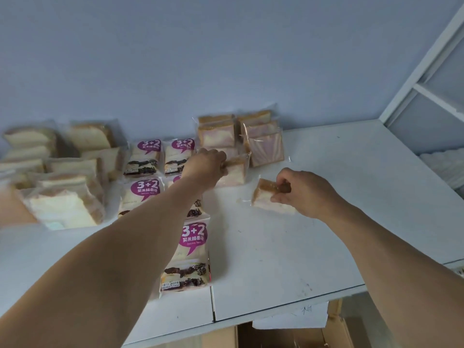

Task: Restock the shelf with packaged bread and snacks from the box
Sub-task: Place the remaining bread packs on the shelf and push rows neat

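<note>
On the white shelf [313, 247], the left hand [207, 164] grips a clear-wrapped pink-swirl bread slice pack [236, 170] at twelve o'clock — just in front of stacked packs of the same kind [266, 146]. The right hand [301, 192] pinches another pink-swirl pack [263, 194] lying flat at one o'clock. Purple-labelled "3+2" bread packs [187, 257] run centre; plain pale toast packs [62, 204] sit at ten o'clock.

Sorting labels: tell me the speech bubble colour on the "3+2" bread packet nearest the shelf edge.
Purple bubble with white lettering, clearest in the head view.
</note>
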